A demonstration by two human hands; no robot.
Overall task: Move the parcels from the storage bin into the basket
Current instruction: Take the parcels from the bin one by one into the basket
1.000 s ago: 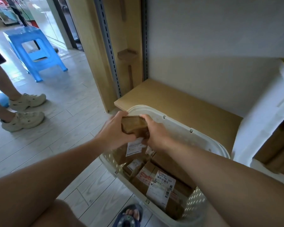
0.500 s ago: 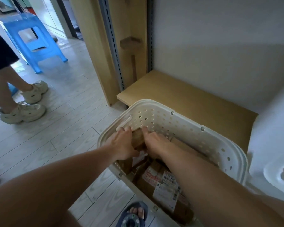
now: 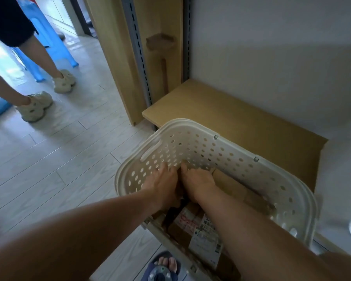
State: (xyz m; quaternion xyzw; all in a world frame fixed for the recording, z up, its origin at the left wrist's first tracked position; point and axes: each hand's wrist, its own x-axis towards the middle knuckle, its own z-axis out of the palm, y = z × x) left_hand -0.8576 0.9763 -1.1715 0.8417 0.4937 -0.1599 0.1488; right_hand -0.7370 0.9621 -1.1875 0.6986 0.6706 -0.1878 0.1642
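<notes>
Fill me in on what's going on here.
A person is loading parcels into a white perforated basket that stands on the floor against a low wooden shelf. Both hands are deep inside at its far end: the left hand and right hand are side by side, setting down a small brown parcel that they mostly hide. Labelled cardboard parcels already lie in the basket. Another person's legs are nearby.

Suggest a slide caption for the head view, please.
Both hands, left hand and right hand, reach down among parcels inside the white basket.
</notes>
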